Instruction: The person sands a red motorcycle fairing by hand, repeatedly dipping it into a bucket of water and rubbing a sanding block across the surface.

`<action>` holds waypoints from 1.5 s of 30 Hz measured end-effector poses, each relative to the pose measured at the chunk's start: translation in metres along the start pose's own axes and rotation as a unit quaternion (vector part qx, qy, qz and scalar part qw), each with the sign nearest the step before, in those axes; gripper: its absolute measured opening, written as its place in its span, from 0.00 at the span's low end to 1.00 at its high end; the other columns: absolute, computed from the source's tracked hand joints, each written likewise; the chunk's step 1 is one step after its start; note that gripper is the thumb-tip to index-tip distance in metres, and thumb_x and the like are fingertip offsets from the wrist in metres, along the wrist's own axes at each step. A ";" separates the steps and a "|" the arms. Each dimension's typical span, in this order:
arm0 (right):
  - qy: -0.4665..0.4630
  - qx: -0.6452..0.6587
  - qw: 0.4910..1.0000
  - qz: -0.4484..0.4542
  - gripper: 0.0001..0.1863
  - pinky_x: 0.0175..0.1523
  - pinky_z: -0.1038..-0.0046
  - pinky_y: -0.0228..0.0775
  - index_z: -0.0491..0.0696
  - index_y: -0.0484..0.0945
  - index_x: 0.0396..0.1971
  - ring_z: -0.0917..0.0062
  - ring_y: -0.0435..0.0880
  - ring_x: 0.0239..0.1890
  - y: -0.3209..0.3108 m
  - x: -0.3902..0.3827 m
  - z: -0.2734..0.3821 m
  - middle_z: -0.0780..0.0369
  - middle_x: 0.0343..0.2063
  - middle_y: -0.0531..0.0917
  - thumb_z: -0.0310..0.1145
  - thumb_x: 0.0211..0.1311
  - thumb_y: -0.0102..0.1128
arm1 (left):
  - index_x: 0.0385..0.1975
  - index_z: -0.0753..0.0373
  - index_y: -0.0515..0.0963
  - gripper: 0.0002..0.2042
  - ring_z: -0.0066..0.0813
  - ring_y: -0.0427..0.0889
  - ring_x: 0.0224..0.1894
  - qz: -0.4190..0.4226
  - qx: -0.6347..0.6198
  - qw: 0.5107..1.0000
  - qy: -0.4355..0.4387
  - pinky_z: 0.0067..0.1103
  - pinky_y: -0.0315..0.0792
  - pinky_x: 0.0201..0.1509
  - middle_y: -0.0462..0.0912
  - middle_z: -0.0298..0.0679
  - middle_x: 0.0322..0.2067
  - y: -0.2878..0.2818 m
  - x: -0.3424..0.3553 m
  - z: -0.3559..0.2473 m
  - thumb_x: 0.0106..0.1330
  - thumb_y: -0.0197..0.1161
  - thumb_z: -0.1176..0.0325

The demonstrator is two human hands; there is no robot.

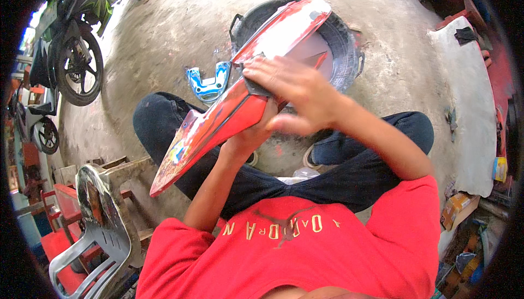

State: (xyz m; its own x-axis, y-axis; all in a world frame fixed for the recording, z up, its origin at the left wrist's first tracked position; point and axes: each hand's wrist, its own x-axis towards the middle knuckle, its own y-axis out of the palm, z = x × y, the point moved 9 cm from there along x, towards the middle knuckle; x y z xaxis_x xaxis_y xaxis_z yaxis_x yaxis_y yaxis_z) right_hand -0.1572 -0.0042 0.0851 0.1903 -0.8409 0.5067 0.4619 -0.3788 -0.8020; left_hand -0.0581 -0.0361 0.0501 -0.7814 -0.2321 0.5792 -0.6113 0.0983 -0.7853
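A long red and white motorcycle fairing panel lies slantwise across the space above my lap, its narrow scuffed end low on the left. My left hand grips it from below around its middle; the fingers are partly hidden behind it. Across the top, my right hand presses with fingers together on a dark sheet against the panel, slightly blurred. The panel's far end hangs over a black tub of cloudy whitish liquid. A U-shaped blue and white part is on the floor left of the tub.
My crossed legs in dark jeans surround the work. Parked motorcycles stand at the far left. A grey plastic chair is close on the left. To the right lie a pale board and a cardboard box among clutter.
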 end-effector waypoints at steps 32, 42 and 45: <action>0.070 -0.055 0.996 -0.027 0.22 0.68 0.60 0.70 0.45 0.80 0.59 0.58 0.80 0.62 -0.014 -0.020 -0.077 0.54 0.58 0.83 0.38 0.68 0.60 | 0.57 0.61 0.80 0.18 0.44 0.87 0.50 -0.073 -0.273 0.946 -0.161 0.33 0.80 0.53 0.86 0.47 0.50 0.016 -0.006 0.021 0.66 0.66 0.69; 0.287 0.133 0.934 -0.164 0.14 0.50 0.69 0.78 0.41 0.83 0.49 0.63 0.89 0.44 -0.024 -0.044 -0.135 0.57 0.41 0.89 0.35 0.75 0.55 | 0.60 0.60 0.79 0.20 0.39 0.85 0.57 -0.056 -0.304 0.938 -0.156 0.31 0.78 0.59 0.84 0.43 0.57 0.029 -0.011 0.016 0.68 0.63 0.67; 0.317 0.320 0.860 -0.240 0.19 0.51 0.67 0.80 0.40 0.81 0.51 0.67 0.89 0.46 -0.026 -0.044 -0.148 0.57 0.42 0.89 0.40 0.78 0.50 | 0.61 0.60 0.78 0.20 0.38 0.83 0.60 -0.016 -0.307 0.934 -0.180 0.31 0.76 0.62 0.82 0.43 0.60 0.035 -0.013 0.016 0.69 0.62 0.66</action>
State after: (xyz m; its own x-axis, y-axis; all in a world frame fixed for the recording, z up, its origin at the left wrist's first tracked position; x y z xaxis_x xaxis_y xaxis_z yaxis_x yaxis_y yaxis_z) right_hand -0.3061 -0.0146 0.0367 -0.5713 -0.7662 0.2943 0.7768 -0.6205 -0.1075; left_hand -0.0673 -0.0450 0.0119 -0.7363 -0.5437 0.4027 -0.6766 0.5972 -0.4308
